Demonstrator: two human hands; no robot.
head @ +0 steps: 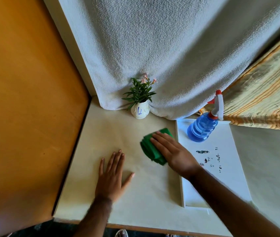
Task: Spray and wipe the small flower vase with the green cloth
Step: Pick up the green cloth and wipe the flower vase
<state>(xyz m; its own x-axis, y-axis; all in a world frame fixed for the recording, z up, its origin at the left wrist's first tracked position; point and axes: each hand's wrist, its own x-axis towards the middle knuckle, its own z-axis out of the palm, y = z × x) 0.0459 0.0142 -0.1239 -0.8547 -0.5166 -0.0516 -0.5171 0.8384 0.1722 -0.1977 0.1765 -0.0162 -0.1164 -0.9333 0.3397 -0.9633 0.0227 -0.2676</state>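
So the right hand (171, 151) is lying flat on the folded green cloth (150, 147), fingers (159, 139) stretched out and pressing, not curled round it. Left hand (112, 175) is spread open on the bare bench (112, 130), holding nothing. The small flower vase (140, 111) stands upright at the back against the hanging white towel (170, 57), straight ahead of the cloth, nearer the right hand I'd say. It's glossy cream ceramic, round-bellied. The blue plastic spray bottle (203, 126) stands on the white tray (235, 168), just right of the cloth.
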